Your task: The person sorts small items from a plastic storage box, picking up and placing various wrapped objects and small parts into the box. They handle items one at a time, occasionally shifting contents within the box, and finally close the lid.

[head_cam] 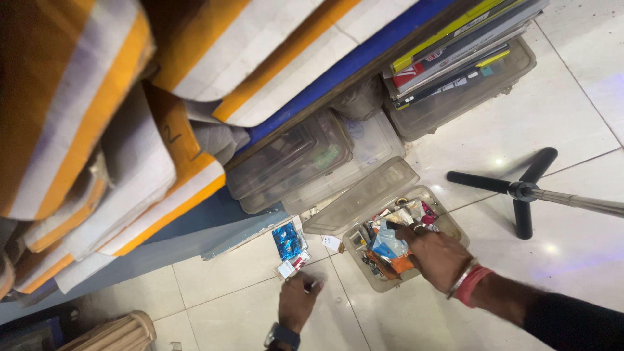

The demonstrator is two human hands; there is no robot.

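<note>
The right hand (437,255), with a ring on one finger and a red band and a metal bangle at the wrist, reaches into an open clear plastic box (448,224) that sits on the tiled floor (572,117), its fingers curled down among the small packets (389,246) heaped inside; whether it actually pinches one of them cannot be told, since the fingertips are buried in the clutter. The box's clear lid (364,197) lies tilted just beside it, leaning towards a stack of other clear containers (305,162) tucked under a blue-edged shelf. The left hand (298,300), a watch on its wrist, rests low over the floor with fingers loosely bent, apparently pinching a small thin object that is too blurred to name. Just above it lie a blue foil packet (286,240) and a few small cards on the tiles. To the right stands a black tripod base (520,190).
</note>
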